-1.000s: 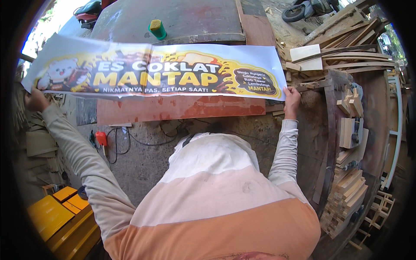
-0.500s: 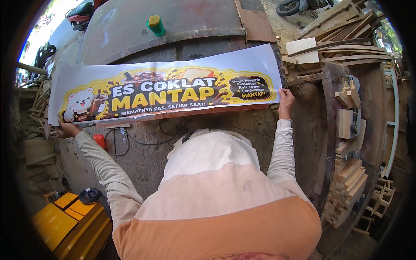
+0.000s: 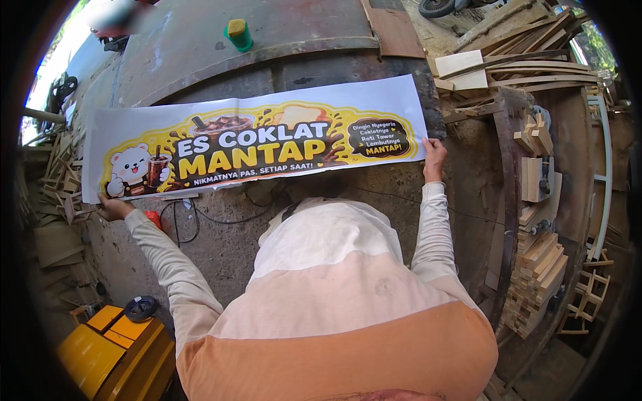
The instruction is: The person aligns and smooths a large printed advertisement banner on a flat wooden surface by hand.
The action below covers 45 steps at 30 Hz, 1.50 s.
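Note:
A long printed banner (image 3: 261, 144), white-edged with a yellow and brown design, a cartoon bear and a drink cup, stretches across in front of me at the near side of a dark worktable (image 3: 314, 73). My left hand (image 3: 115, 208) is closed on its near left corner, thumb on top. At the near right corner, my right hand (image 3: 435, 160) pinches the edge with its fingers partly behind the sheet. The banner looks nearly flat, and its far part covers some of the table.
A green container with a brownish block (image 3: 239, 35) stands on the table. Stacked wood strips (image 3: 538, 267) lie on a bench at right, with boards (image 3: 535, 73) beyond. Yellow cabinet-like pieces (image 3: 114, 347) sit at lower left. A black cable (image 3: 234, 220) runs over the floor.
The banner's left end has moved slightly right with my left hand, and its right end slightly left and down. The reddish strip seen under its near edge is now hidden.

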Motion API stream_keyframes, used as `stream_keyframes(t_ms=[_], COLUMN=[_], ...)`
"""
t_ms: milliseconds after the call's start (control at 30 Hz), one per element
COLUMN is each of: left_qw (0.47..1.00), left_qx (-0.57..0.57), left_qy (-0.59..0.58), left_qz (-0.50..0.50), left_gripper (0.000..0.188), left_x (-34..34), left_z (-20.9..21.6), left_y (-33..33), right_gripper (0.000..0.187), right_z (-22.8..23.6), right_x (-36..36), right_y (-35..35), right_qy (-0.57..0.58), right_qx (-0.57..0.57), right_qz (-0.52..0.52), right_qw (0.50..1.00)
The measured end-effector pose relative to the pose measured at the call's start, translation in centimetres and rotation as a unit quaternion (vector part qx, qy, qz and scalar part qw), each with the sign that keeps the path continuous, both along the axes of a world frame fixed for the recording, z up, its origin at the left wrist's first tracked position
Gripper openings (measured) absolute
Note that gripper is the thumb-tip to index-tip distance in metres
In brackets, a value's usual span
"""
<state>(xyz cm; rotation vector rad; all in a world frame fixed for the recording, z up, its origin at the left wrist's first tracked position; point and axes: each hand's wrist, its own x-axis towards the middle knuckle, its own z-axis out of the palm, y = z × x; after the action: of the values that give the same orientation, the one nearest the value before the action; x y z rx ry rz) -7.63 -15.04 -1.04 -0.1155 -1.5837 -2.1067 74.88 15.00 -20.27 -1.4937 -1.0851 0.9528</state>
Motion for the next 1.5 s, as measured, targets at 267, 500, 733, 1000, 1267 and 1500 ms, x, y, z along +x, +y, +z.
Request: stream_keyframes(t_ms=[267, 500, 733, 1000, 1267, 1500], left_qw=[0.999, 0.980, 0.848, 0.667, 0.626, 0.587], left_qx=[-0.011, -0.024, -0.201, -0.193, -0.339, -0.451], left_qy=[-0.045, -0.088, -0.272, -0.417, -0.520, -0.441], left_qz=[0.009, -0.179, -0.409, -0.586, -0.472, -0.508], left_gripper=[0.023, 0.034, 0.043, 0.058, 0.049, 0.033], left_x=[-0.7, -7.6, -12.6, -14.9, -22.0, -21.2], left_z=[-4.8, -12.2, -10.2, -6.6, -9.6, -8.8], left_y=[-1.2, -9.5, -13.5, -10.2, -7.2, -2.2], right_gripper=[0.011, 0.009, 0.031, 0.037, 0.029, 0.023], right_z=[-0.3, 0.9, 4.6, 8.6, 7.0, 17.5], right_x=[0.1, -0.9, 0.4, -0.8, -2.8, -7.3], right_y=[0.3, 1.8, 3.9, 7.9, 12.0, 9.0], right_qy=[-0.023, -0.019, 0.023, 0.063, -0.069, -0.199], right_qx=[-0.016, -0.034, -0.150, -0.363, -0.388, -0.279], right_qz=[-0.005, 0.012, 0.132, 0.229, 0.225, 0.182], right_qw=[1.000, 0.999, 0.980, 0.901, 0.891, 0.922])
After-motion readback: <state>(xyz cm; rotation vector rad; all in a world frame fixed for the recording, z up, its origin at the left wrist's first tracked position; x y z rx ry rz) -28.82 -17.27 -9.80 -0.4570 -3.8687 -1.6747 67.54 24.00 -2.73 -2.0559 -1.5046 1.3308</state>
